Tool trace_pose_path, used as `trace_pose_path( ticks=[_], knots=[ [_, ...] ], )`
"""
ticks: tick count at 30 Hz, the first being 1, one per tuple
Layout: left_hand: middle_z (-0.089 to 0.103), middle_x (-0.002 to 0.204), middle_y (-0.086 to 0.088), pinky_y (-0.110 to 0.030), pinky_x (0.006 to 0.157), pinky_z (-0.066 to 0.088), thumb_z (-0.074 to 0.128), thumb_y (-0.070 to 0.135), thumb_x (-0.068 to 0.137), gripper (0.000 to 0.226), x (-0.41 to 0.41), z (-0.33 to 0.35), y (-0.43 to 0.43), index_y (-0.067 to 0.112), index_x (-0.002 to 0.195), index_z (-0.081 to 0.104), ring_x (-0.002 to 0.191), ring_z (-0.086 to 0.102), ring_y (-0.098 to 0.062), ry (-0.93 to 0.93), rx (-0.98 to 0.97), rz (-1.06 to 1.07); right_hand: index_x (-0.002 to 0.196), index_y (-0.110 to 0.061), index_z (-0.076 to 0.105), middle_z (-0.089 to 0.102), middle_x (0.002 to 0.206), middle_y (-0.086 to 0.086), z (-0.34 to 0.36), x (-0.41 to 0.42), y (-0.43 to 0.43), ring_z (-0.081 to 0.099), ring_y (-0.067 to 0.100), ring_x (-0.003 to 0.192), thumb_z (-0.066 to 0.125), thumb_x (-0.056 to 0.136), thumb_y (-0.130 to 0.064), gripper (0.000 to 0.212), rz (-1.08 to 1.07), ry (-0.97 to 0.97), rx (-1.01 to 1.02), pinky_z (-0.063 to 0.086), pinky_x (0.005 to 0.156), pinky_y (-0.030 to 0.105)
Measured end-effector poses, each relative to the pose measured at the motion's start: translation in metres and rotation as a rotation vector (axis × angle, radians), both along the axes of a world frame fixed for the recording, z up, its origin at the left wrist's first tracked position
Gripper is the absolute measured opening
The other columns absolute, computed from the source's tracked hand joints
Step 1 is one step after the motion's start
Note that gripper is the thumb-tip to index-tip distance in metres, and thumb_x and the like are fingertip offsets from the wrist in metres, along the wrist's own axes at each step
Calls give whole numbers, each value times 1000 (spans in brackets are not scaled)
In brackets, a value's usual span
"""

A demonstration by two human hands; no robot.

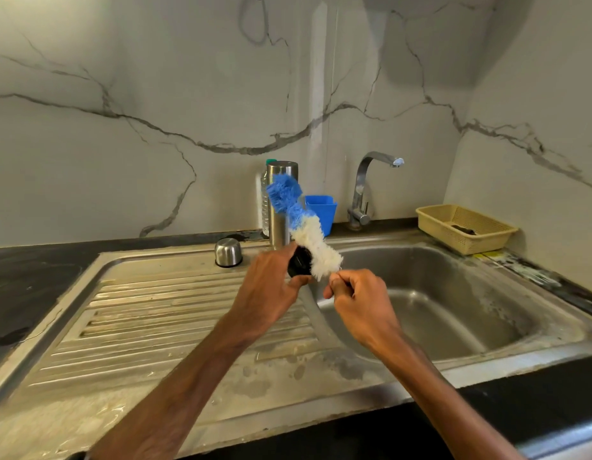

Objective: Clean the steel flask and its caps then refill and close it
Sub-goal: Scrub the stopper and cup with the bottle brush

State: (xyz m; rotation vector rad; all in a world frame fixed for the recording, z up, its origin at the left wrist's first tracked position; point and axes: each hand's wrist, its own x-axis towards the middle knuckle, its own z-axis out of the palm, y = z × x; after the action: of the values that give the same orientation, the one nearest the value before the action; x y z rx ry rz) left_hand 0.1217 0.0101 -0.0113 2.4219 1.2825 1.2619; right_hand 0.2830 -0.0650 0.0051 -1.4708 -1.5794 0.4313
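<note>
Centre frame: left hand (pixel 268 287) grips black cap (pixel 298 264), half-hidden; right hand (pixel 361 300) pinches bottle brush (pixel 308 234), handle concealed; brush overlaps steel flask (pixel 276 231).

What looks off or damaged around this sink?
Nothing spilled or toppled: the tall steel flask stands upright and the domed steel cap sits mouth-down. Wear only: pale blotchy stains on the steel sink's drainboard near its front edge, and chipped, flaky whitish residue along the black counter edge right of the basin.

Half hidden behind left hand (pixel 268 287): black cap (pixel 298 263); handle of brush (pixel 308 234) buried in right hand (pixel 361 300).
</note>
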Motion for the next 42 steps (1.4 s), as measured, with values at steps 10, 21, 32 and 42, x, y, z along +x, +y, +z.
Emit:
trace_pose_path(
  ticks=[10, 21, 32, 42],
  knots=[
    [66, 132, -11, -36, 101, 49, 81, 11, 83, 69, 13, 2, -18, 6, 144, 49, 122, 60, -27, 273, 185, 111, 74, 2, 72, 51, 39, -21, 5, 3, 13, 44, -1, 34, 51, 98, -3, 31, -47, 103, -92, 32, 38, 10],
    [65, 131, -16, -41, 93, 58, 81, 7, 82, 67, 13, 3, -17, 1, 141, 50, 122, 60, -30, 399, 220, 169, 72, 1, 70, 69, 68, 16, -2, -2, 10, 40, 3, 37, 50, 95, -5, 31, -112, 9, -105, 35, 39, 16],
    [63, 134, -15, -43, 95, 57, 78, 8, 86, 65, 13, 4, -15, 3, 143, 48, 124, 59, -29, 419, 166, 153, 69, -2, 68, 72, 75, 9, -7, 1, 5, 49, 6, 41, 50, 95, -7, 32, -155, -67, -122, 38, 38, 17],
    [63, 134, -10, -40, 96, 54, 71, 11, 92, 54, 16, 3, -19, 7, 142, 49, 123, 57, -27, 415, 170, 122, 61, -9, 63, 69, 69, 3, -4, 1, 0, 62, 14, 49, 52, 94, -8, 35, -155, -99, -97, 39, 40, 16]
  ],
)
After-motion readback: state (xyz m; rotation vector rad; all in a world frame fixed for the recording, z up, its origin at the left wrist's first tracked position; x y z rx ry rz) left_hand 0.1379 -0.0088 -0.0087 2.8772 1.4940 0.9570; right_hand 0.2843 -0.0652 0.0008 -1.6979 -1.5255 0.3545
